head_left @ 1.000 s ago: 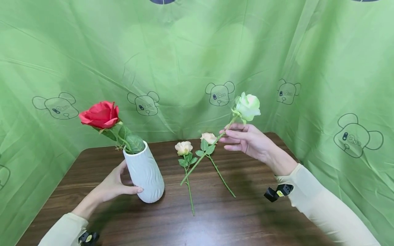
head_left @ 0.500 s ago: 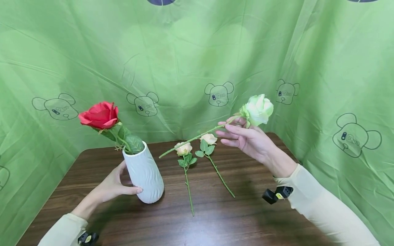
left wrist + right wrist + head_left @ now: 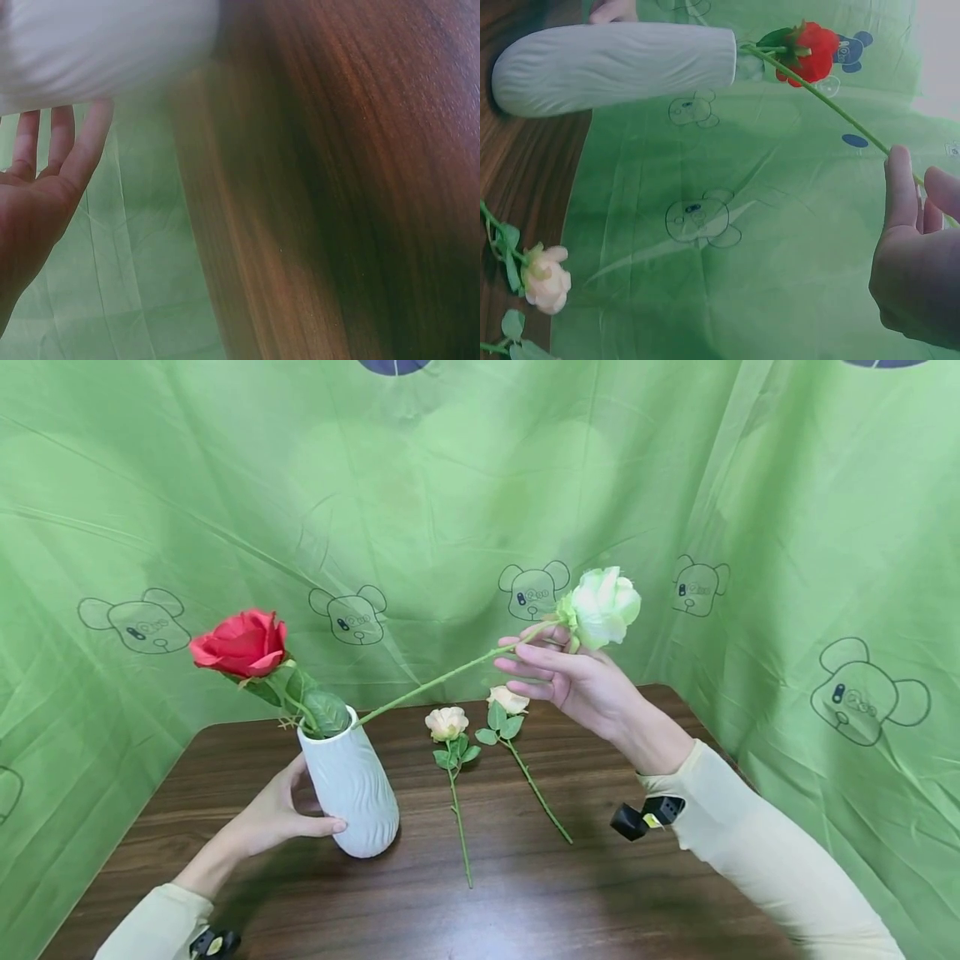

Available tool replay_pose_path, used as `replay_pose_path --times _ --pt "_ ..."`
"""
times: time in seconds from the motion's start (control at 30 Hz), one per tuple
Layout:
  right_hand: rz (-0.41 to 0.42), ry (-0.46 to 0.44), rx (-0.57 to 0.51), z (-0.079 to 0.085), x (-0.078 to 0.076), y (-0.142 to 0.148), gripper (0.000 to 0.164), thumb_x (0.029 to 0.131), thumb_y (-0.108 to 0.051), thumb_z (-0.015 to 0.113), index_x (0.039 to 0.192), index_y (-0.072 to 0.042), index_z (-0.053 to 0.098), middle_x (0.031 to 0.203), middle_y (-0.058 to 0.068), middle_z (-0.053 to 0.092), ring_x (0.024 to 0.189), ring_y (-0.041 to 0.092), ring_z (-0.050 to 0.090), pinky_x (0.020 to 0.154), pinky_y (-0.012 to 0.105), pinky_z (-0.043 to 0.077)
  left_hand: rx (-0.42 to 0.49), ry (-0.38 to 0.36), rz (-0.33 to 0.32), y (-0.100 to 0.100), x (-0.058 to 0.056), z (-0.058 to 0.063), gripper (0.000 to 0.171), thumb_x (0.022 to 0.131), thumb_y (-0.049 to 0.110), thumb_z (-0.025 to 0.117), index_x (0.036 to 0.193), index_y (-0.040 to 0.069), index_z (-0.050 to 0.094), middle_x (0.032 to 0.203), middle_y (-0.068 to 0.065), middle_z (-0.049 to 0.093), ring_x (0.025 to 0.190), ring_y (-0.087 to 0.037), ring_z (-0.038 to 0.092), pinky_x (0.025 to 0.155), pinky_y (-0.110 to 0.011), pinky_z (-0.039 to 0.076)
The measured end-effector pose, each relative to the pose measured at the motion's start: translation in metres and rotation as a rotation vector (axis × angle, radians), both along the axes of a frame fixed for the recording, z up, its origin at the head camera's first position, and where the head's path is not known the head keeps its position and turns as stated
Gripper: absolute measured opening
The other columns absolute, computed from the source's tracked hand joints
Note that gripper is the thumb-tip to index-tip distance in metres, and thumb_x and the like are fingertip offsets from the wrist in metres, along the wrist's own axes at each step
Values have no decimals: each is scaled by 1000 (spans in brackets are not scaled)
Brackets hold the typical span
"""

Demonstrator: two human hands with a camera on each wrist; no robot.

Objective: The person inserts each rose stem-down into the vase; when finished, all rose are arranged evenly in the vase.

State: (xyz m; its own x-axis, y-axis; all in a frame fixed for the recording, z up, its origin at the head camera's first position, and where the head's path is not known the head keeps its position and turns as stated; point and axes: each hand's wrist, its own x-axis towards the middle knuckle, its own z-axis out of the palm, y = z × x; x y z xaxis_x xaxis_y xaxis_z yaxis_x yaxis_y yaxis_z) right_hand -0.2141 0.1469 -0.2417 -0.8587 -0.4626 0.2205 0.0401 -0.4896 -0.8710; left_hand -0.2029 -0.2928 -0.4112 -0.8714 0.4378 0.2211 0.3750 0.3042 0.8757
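Note:
A white ribbed vase (image 3: 352, 785) stands on the brown table (image 3: 525, 893) with a red rose (image 3: 242, 643) in it. My left hand (image 3: 281, 814) holds the vase's side, thumb in front; in the left wrist view the fingers (image 3: 60, 142) lie straight against the vase (image 3: 105, 45). My right hand (image 3: 558, 672) pinches the stem of a pale green-white rose (image 3: 600, 606) just under its bloom. The stem slants down left and its tip is at the vase's mouth. The right wrist view shows the vase (image 3: 622, 67), the red rose (image 3: 814, 51) and my right fingers (image 3: 901, 187) on the stem.
Two small peach roses (image 3: 447, 724) (image 3: 510, 699) lie on the table between the vase and my right arm, stems pointing toward me. Green cloth with bear prints (image 3: 465, 510) hangs behind and on both sides of the table.
My right hand has moved left and up with the green-white rose. Its stem swung from steeply downward to a shallow slant, and the tip has reached the vase's mouth. The left hand stayed on the vase.

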Motion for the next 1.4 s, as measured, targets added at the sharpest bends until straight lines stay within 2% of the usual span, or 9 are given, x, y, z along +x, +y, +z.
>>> replay_pose_path --times 0.2,0.57,0.83,1.0,1.1,1.27,1.4 --pt "16 -12 -3 5 -3 -13 8 98 1 64 99 -5 68 130 19 61 110 28 69 91 39 59 -10 6 10 0 1 0 90 73 2 89 147 8 38 130 -15 56 113 -19 61 87 -43 60" --pt "51 73 61 11 -17 -35 11 97 5 61 101 -2 68 116 19 68 104 30 71 92 45 58 -17 5 14 0 1 1 91 73 2 90 148 9 37 131 -15 56 114 -19 61 89 -43 60" --pt "60 54 95 18 -29 -55 9 97 5 62 102 -3 63 120 22 67 103 30 71 96 51 54 -16 4 11 0 2 2 91 73 2 90 147 8 38 131 -15 56 115 -19 61 89 -43 60" --pt "50 103 117 18 -35 -65 12 95 5 65 105 0 61 120 26 66 100 32 72 94 56 54 -14 -3 11 0 2 2 91 73 2 90 147 8 37 132 -15 55 115 -20 60 89 -42 60" --pt "53 108 129 21 -37 -71 14 95 5 66 108 0 62 122 28 65 99 31 72 92 53 56 -17 2 13 0 2 1 90 73 3 89 147 9 38 132 -15 55 115 -19 59 89 -42 60" --pt "43 92 146 26 -40 -82 20 95 3 67 114 0 63 123 27 65 106 33 70 93 50 57 -14 1 12 0 1 1 91 73 2 89 147 9 37 132 -15 55 116 -20 59 89 -43 60" --pt "17 127 161 29 -42 -94 27 95 2 68 121 2 63 125 28 64 114 38 66 94 50 56 -14 0 10 1 1 2 92 73 2 89 148 8 37 132 -16 55 116 -19 59 88 -43 60"
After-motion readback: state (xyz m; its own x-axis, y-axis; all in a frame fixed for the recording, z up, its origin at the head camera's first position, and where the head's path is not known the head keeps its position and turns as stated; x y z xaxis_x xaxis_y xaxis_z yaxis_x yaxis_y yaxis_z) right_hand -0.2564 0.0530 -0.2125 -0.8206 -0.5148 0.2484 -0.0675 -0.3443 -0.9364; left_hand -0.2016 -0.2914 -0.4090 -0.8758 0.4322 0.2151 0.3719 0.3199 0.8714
